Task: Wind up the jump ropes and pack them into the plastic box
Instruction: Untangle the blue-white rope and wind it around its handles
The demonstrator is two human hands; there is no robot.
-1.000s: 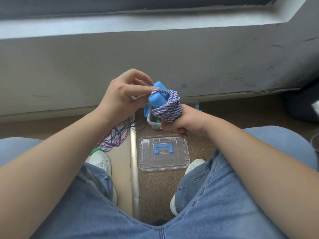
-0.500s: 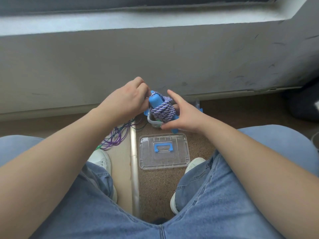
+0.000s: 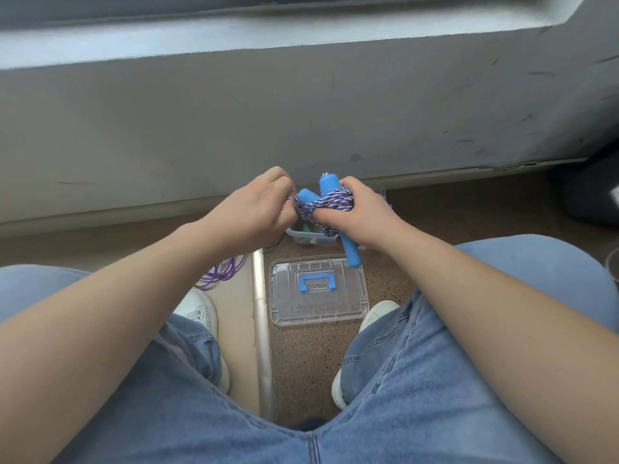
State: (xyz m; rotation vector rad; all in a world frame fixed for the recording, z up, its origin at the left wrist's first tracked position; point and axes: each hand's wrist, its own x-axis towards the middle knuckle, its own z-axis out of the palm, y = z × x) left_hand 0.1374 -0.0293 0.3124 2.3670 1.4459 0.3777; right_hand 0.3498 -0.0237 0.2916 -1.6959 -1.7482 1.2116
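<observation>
fingers of right hand now closed round the jump rope, left hand pinching it

No readable text, label, brand, number or sign; jump rope and clear lid unmarked.

The plastic box in the middle of the frame sits mostly behind the left grip, the right grip and the wound rope, and the coloured bits inside it are too small to name. The purple cord at centre left runs out of sight under the left forearm, and the white shoe below it is half covered by the jeans. A dark shape at the right edge is cut off.
</observation>
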